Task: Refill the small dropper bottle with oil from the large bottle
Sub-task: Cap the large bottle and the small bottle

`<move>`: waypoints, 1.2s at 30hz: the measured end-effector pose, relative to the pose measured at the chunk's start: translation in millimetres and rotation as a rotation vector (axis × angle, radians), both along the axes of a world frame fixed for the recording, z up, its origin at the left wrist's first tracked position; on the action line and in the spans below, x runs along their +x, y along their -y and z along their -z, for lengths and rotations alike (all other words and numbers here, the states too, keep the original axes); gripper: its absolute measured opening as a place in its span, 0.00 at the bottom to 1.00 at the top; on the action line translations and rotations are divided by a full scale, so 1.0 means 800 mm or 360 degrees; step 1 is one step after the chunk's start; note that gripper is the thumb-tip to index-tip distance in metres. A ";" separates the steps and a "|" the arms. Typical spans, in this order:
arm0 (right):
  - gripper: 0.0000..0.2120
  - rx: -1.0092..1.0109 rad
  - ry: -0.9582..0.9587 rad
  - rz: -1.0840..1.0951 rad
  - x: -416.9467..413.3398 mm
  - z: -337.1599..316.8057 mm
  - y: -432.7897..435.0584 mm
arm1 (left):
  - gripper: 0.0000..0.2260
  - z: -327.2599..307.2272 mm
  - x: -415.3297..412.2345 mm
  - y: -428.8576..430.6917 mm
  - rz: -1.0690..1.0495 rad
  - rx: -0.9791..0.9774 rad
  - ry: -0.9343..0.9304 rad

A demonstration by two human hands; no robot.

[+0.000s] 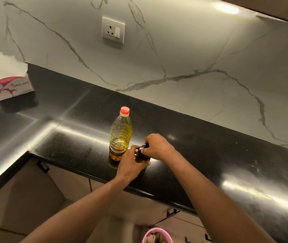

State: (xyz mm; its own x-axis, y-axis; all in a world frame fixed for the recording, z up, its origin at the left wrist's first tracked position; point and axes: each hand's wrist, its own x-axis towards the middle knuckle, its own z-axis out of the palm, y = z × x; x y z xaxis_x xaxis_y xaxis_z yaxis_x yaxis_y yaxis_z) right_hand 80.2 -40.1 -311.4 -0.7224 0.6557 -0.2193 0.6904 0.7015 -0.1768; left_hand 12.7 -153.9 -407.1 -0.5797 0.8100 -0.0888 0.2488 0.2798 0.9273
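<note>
A: Backdrop? Biggest first.

B: White marble wall with grey veins took up the upper half. Below it ran a black polished countertop, turning a corner at the left. Pale cabinet fronts with dark handles sat under the counter.

A: Loose items on the counter?

B: A tissue box, white and pink, lettered ORIGAMI, stood far left, well apart from the work. A white wall socket was set in the marble above. The rim of a pink basket showed at the bottom edge, below counter level.

A: The large bottle?

B: The large bottle stood upright near the front edge of the counter. It was clear plastic and held yellow oil. Its red cap was on. Neither hand gripped it.

A: Hands?

B: Both bare forearms reached in from below. The left hand was curled round the body of the small dropper bottle, fingers wrapped about it from the left. The right hand came over from the right, fingertips pinching the bottle's black top.

A: Where was the dropper bottle exactly?

B: Just right of the large bottle's base, between the two hands, close to the counter's front edge. It was dark and tilted slightly. I could not tell whether its base touched the counter; the left hand hid it.
</note>
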 end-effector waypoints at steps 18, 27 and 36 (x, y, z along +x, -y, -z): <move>0.19 0.0324 -0.0118 -0.0047 0.023 0.012 0.015 | 0.28 -0.003 -0.001 0.004 0.0070 -0.0023 -0.0023; 0.17 0.0305 -0.0253 0.0016 0.031 0.020 0.026 | 0.30 -0.011 0.006 0.018 0.0108 -0.0059 -0.0170; 0.26 0.0426 -0.0568 0.0108 0.053 0.010 0.036 | 0.36 -0.050 0.016 0.045 -0.0004 -0.0037 -0.0114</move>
